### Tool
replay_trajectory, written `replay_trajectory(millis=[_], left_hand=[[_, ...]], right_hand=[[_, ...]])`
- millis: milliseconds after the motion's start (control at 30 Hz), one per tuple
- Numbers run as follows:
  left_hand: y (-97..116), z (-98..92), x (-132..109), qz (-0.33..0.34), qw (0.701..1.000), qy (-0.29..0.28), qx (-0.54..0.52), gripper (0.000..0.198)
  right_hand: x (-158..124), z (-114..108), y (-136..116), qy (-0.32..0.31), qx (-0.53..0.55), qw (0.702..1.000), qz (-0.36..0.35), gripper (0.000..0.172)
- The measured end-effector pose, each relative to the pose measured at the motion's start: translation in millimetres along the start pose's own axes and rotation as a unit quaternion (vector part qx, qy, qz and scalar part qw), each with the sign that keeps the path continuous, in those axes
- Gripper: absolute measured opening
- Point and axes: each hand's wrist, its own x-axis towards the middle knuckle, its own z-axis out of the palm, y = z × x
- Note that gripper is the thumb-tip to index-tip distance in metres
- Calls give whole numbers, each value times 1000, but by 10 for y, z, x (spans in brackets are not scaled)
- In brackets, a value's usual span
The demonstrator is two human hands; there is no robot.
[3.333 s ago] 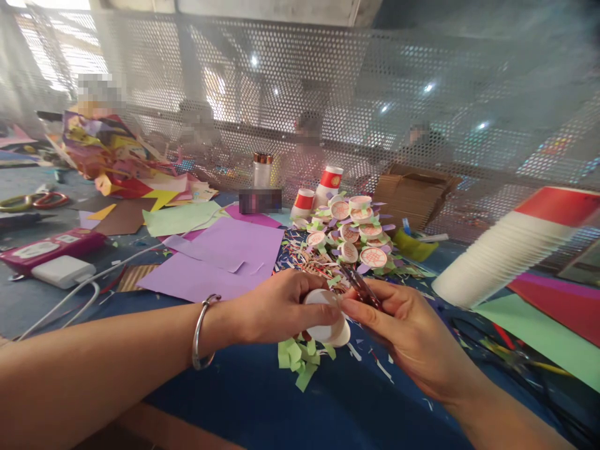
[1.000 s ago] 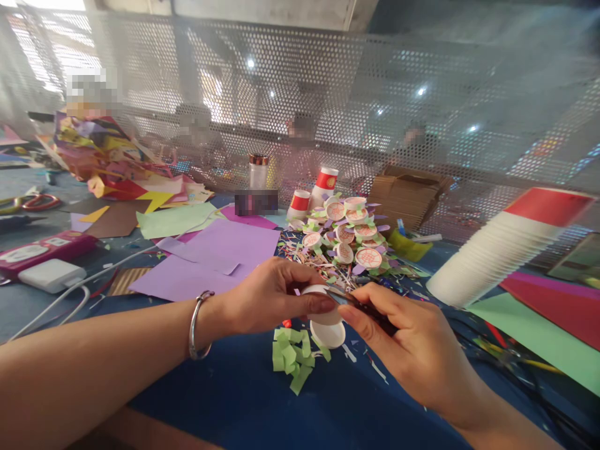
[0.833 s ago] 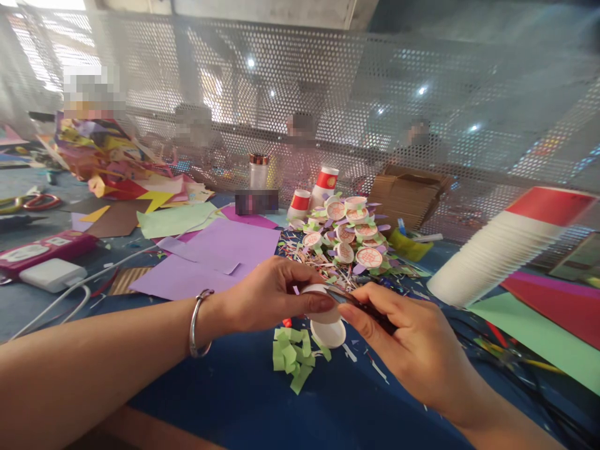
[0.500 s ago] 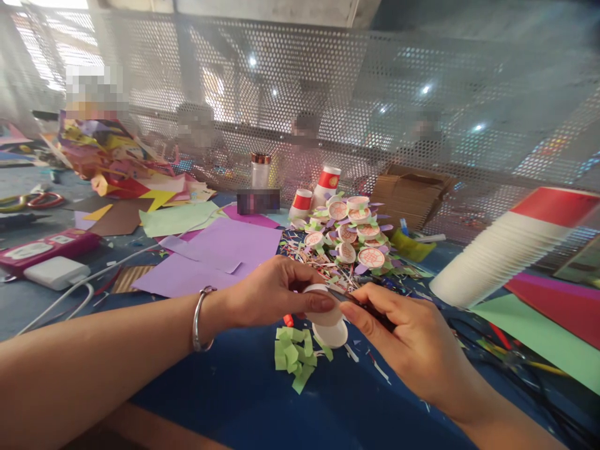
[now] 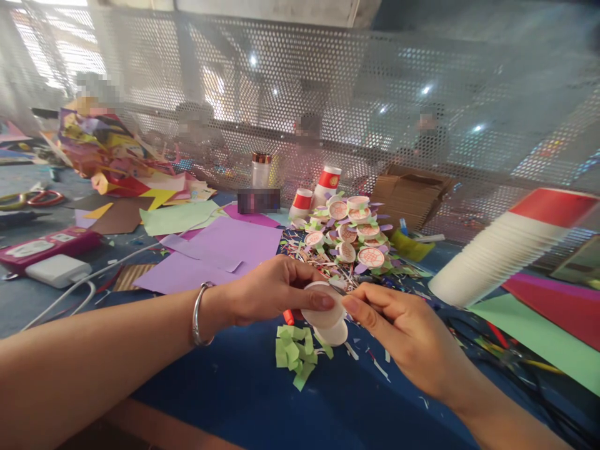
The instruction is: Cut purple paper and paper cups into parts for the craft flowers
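My left hand [image 5: 285, 294], a silver bangle on its wrist, pinches a round white paper cup base [image 5: 321, 306] between thumb and fingers. Close against the disc's upper right edge, my right hand [image 5: 398, 319] is closed on a slim tool with a grey metal blade [image 5: 336, 286]; the fingers hide most of it, so its exact kind is unclear. Just below the held piece lies another white round cup base [image 5: 334, 334], partly covered. Beside it sit small light-green paper pieces [image 5: 295, 353] and an orange-red pen-like object [image 5: 289, 317].
Decorated round cup bases [image 5: 349, 234] form a heap on paper shreds behind my hands. Stacked paper cups [image 5: 501, 250] lean at right near coloured sheets [image 5: 548, 325]. Purple paper [image 5: 225, 244], a white charger [image 5: 59, 271] and its cable lie left. A perforated screen [image 5: 281, 81] stands behind.
The held cup base has tilted so more of its flat face shows. My right hand has shifted slightly, and less of the dark tool is visible now.
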Motion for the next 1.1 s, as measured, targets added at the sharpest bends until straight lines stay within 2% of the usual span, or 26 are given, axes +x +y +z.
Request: replay_trajectory(millis=[400, 833, 1100], left_hand=[[33, 24, -11, -6, 1000, 22, -12, 23], [15, 16, -6, 15, 1000, 5, 8, 22], [0, 21, 3, 7, 1000, 3, -6, 22]], right_hand=[[17, -22, 74, -19, 55, 998, 20, 45], [15, 13, 112, -65, 165, 981, 79, 40], [2, 29, 114, -42, 186, 979, 79, 45]])
